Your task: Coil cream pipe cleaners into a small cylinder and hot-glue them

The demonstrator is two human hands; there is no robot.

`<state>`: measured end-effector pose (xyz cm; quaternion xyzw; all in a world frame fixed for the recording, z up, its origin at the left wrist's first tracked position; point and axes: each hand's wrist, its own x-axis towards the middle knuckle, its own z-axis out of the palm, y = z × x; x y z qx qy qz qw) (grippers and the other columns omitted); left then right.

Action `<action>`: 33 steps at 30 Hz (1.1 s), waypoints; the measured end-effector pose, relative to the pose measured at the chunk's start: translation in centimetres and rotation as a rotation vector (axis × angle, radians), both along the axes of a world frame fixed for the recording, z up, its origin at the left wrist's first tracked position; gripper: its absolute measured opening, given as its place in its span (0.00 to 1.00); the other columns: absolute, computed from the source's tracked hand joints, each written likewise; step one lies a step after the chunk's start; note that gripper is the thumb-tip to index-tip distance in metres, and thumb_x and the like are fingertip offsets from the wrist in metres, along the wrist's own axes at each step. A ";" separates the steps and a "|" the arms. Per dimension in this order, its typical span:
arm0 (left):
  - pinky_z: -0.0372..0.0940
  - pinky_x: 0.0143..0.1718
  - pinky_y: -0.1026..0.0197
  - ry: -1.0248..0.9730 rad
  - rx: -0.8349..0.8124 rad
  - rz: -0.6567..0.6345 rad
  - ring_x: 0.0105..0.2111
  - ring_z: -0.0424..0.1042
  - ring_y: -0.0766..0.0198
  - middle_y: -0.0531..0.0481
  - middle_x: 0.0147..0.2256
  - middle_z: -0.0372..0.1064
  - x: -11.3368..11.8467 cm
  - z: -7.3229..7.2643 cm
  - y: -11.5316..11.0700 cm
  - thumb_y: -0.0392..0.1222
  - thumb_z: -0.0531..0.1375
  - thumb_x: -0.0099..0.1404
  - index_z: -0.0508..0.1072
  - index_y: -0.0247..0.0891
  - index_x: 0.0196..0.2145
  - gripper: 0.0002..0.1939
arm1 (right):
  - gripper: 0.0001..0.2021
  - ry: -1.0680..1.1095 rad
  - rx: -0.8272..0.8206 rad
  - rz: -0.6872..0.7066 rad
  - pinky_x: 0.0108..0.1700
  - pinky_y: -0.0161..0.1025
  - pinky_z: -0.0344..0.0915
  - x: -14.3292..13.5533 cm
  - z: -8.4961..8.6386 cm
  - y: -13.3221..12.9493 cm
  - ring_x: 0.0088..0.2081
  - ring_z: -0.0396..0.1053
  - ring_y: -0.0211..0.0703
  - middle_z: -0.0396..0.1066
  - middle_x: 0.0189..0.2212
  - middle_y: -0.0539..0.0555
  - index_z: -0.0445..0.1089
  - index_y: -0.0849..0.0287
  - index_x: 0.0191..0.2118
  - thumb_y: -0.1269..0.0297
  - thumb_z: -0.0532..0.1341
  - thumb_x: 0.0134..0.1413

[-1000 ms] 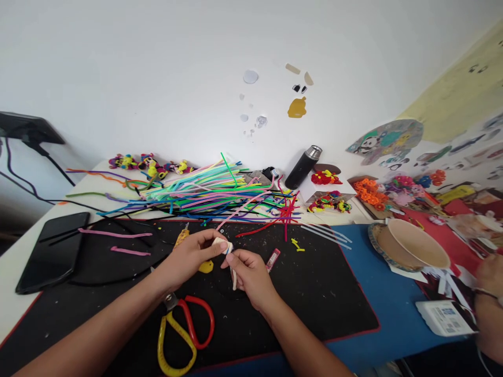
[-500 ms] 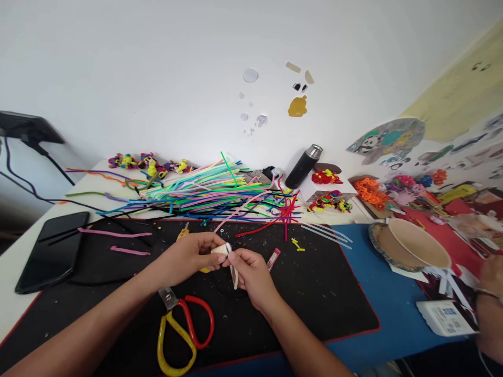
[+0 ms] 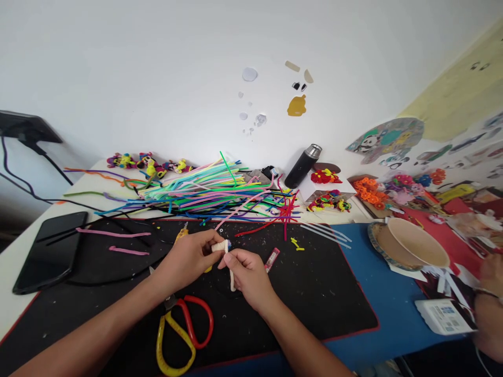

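Note:
A small coil of cream pipe cleaner [image 3: 220, 246], with a touch of blue at its right end, sits between the thumb and fingers of my left hand [image 3: 192, 259]. My right hand [image 3: 248, 275] pinches the loose length of the same pipe cleaner, whose tail [image 3: 232, 281] hangs below the fingertips. Both hands are close together above the black mat [image 3: 306, 298]. Just below my left wrist lie scissors [image 3: 184, 335] with one yellow and one red handle loop; the forearm partly covers their blades. A yellow-handled tool [image 3: 182, 233] is partly hidden behind my left hand.
A heap of coloured pipe cleaners [image 3: 204, 191] lies along the wall. A phone [image 3: 51, 251] is at left, a black flask [image 3: 302, 166] behind, and a red packet [image 3: 272, 259] near my right hand. Bowls [image 3: 418, 243] and another person's hand [image 3: 491, 272] are at right.
The coil has turned in my left fingers, showing more cream winding and less blue. My right hand has shifted slightly, and the loose tail hangs lower and more visibly.

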<state>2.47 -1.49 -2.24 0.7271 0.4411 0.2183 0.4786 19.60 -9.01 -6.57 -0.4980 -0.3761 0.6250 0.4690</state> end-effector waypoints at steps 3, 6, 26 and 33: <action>0.62 0.30 0.63 -0.014 -0.008 0.006 0.28 0.73 0.59 0.52 0.28 0.77 -0.2 0.0 0.1 0.49 0.64 0.63 0.80 0.41 0.36 0.10 | 0.27 0.002 0.004 0.006 0.20 0.32 0.44 -0.2 0.1 0.0 0.16 0.45 0.30 0.50 0.13 0.39 0.77 0.61 0.32 0.37 0.67 0.56; 0.62 0.30 0.63 -0.041 -0.019 0.012 0.28 0.73 0.60 0.52 0.28 0.76 -0.4 -0.2 0.2 0.48 0.65 0.64 0.80 0.41 0.36 0.09 | 0.27 0.005 -0.001 0.005 0.20 0.32 0.44 -0.2 0.2 0.0 0.16 0.45 0.31 0.49 0.12 0.39 0.76 0.60 0.32 0.36 0.67 0.56; 0.67 0.33 0.60 -0.317 -0.303 0.001 0.29 0.74 0.61 0.53 0.29 0.75 -0.4 -1.6 0.4 0.54 0.69 0.63 0.79 0.39 0.47 0.20 | 0.26 0.115 -0.068 -0.046 0.18 0.31 0.40 0.2 0.8 -0.1 0.15 0.41 0.29 0.49 0.12 0.38 0.74 0.59 0.31 0.37 0.70 0.52; 0.68 0.31 0.61 -0.412 -0.486 0.018 0.25 0.74 0.64 0.50 0.26 0.78 -0.3 -0.6 0.7 0.56 0.73 0.59 0.81 0.36 0.43 0.23 | 0.25 0.181 -0.057 -0.038 0.17 0.31 0.39 -0.1 0.9 0.2 0.15 0.42 0.29 0.52 0.12 0.39 0.74 0.59 0.30 0.39 0.71 0.52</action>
